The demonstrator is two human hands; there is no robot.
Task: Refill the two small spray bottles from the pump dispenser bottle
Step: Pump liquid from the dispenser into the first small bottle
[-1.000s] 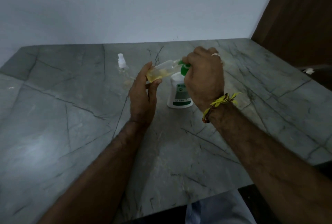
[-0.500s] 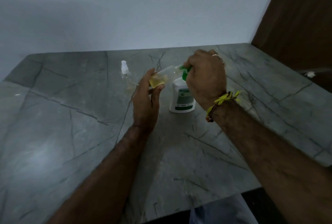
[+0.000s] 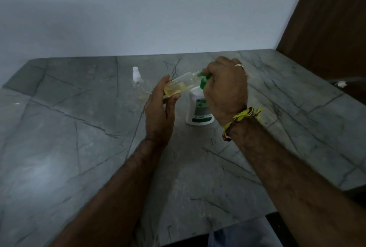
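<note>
Holding a small uncapped spray bottle point(image 3: 179, 85) tilted with its neck at the green nozzle, the left hand point(image 3: 160, 112) pinches the bottle's lower end between thumb and fingers. The right hand point(image 3: 225, 92) is curled over the green pump head point(image 3: 204, 81) of the white pump dispenser bottle point(image 3: 199, 112), which stands upright on the grey stone table point(image 3: 79, 147) just beyond the left hand. Compared with a second ago, hands and bottles keep almost the same arrangement — only the view has shifted — and the yellow liquid pooled in the tilted bottle looks much the same, roughly the lower half. I judge that pumping is under way and this first refill is partway done, with more presses needed.

Counted: one pump dispenser bottle; two small spray bottles, one in hand and a second spray bottle point(image 3: 137, 80) with its white sprayer top on, standing well to the left near the table's far edge — whether it holds liquid I cannot tell. Two hands, one yellow thread band point(image 3: 242, 117) on the right wrist, one ring point(image 3: 240, 65) on a right finger.
</note>
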